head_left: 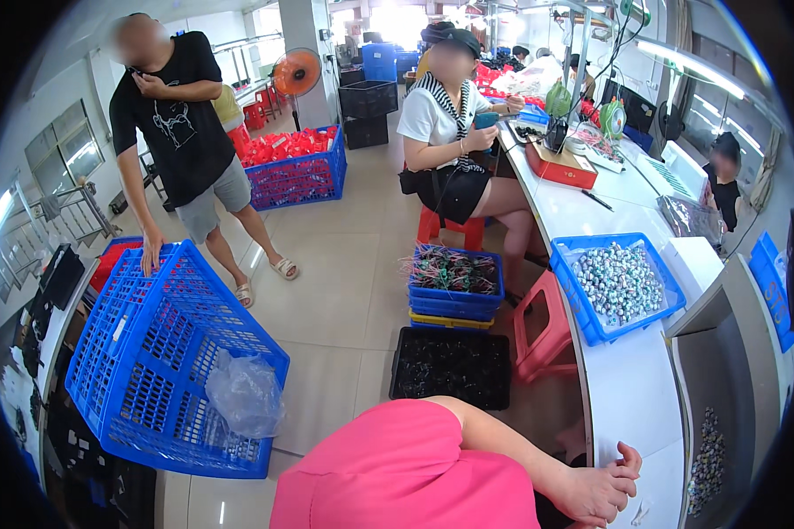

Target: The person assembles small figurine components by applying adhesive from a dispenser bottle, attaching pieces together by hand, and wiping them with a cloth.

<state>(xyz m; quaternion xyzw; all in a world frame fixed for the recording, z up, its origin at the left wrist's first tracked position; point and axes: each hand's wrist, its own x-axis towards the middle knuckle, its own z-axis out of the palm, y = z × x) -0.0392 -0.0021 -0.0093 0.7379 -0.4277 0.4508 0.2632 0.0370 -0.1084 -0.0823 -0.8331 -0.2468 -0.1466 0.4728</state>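
Observation:
My left hand (598, 494) is over the near end of the white worktable (631, 388), at the lower right. Its fingers are curled in, with one standing up from the rest; what they hold, if anything, is hidden. My left arm runs to it from the pink sleeve (397, 458). Beside the hand lie small whitish bits (641, 511) on the tabletop. Out of view is my right hand. A blue tray (580, 304) of small round metallic parts stands further along the table.
On the left, a standing person (172, 106) grips a tilted blue crate (132, 397) with a clear plastic bag. Stacked trays of wired parts (454, 278), a black tray (450, 366) and a red stool (543, 331) line the table's side. Another person (445, 123) sits working beyond.

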